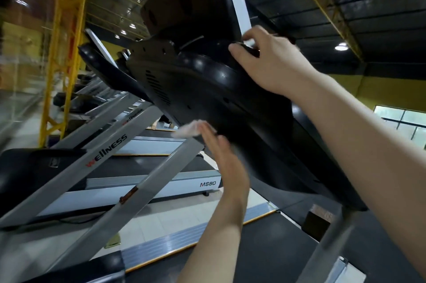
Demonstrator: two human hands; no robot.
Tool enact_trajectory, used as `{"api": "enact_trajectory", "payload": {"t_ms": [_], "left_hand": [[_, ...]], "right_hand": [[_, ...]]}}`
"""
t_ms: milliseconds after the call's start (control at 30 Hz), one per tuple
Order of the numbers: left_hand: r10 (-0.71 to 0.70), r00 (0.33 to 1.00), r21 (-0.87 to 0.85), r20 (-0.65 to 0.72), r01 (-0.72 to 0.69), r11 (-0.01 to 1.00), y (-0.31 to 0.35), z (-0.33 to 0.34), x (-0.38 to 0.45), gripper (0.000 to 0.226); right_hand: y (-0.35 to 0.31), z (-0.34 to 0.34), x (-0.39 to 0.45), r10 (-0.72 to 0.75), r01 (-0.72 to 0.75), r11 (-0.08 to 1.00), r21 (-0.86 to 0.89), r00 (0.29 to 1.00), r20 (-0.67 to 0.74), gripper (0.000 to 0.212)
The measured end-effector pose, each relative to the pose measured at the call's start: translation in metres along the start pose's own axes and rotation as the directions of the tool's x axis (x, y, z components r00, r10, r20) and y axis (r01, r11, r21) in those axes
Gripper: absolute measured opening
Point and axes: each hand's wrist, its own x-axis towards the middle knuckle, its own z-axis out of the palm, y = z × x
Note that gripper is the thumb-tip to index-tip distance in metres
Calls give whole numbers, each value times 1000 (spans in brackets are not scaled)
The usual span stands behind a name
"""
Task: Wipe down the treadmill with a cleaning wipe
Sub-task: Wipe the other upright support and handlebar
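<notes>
Black glossy treadmill [207, 89] console, tilted, seen from behind. Left hand [221, 156], fingers straight, presses a pale crumpled wipe [189, 129] against its lower edge. Right hand [265, 61] grips the upper rim.

The cleaning wipe [189, 130] is a motion-blurred pale smear, partly hidden under the left hand's [224, 158] fingers. The right hand's [268, 61] fingertips vanish behind the treadmill console's [207, 89] upper edge. The console's front face is turned away, and its lower right corner is blurred.
</notes>
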Motion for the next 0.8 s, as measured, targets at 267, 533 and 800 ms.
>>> {"api": "enact_trajectory", "payload": {"t_ms": [267, 533, 800], "left_hand": [[505, 842, 344, 190, -539, 769, -41, 11, -8, 62], [-746, 651, -425, 140, 720, 548, -101, 35, -63, 51], [-458, 872, -380, -172, 370, 848, -71, 27, -75, 46]], "right_hand": [[42, -24, -2, -118, 64, 975, 213, 960, 256, 43], [48, -7, -19, -160, 146, 959, 244, 986, 39, 41], [53, -8, -21, -208, 195, 963, 184, 977, 54, 47]]}}
